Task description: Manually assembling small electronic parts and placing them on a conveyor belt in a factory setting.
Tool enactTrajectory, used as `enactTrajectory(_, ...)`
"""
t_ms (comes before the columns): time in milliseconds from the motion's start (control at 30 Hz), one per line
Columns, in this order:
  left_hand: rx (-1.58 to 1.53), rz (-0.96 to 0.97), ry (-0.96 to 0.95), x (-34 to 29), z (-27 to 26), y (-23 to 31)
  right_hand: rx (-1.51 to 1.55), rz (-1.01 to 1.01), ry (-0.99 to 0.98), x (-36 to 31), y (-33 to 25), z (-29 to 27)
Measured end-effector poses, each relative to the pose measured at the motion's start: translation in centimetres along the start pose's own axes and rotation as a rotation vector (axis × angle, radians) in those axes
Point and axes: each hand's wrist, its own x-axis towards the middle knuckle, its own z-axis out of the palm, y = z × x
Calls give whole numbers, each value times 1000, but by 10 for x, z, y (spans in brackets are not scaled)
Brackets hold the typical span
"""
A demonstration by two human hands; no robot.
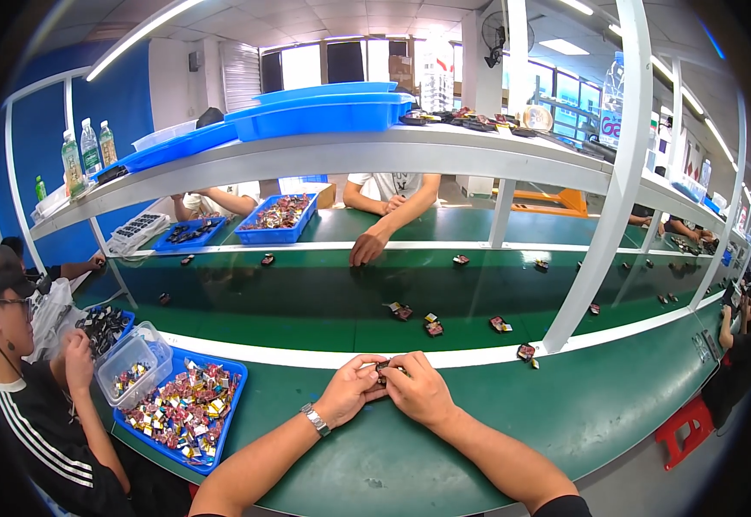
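Observation:
Close together over the green bench, my left hand (349, 395) and my right hand (420, 389) pinch one small dark electronic part (382, 370) between their fingertips. The fingers cover most of it, so its exact kind cannot be made out. A metal-banded watch (315, 420) circles my left wrist. Left of my forearm, a blue tray (239, 379) holds a heap of small red circuit boards (187, 412) with white and yellow pieces. A clear plastic box (162, 349) with a few similar pieces rests tilted on the tray's far left side.
Beyond a white rail (298, 355), a dark green belt (324, 323) carries scattered small assemblies (433, 325). A white post (595, 198) rises at right, supporting an overhead shelf (306, 155) with blue trays (319, 118). A co-worker sits at left; another's hand (367, 250) reaches over the belt.

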Motion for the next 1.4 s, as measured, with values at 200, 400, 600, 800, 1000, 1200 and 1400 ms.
enactTrajectory(200,-12,3,-7,1,-2,-1,-2,-3,21,1,-1,2)
enactTrajectory(400,-19,-1,-8,0,0,1,18,32,39,-1,-1,2)
enactTrajectory(600,-45,-17,-13,1,-3,-1,106,75,84,1,-1,2)
enactTrajectory(800,-38,-27,2,1,-4,-1,53,45,26,2,-2,0)
enactTrajectory(1000,-26,-8,0,1,-2,-2,36,-15,36,3,-1,0)
enactTrajectory(1200,-14,-6,2,1,-1,-2,5,5,26,-2,2,6)
enactTrajectory(1400,-10,8,-2,1,0,0,-48,-23,96,-2,2,10)
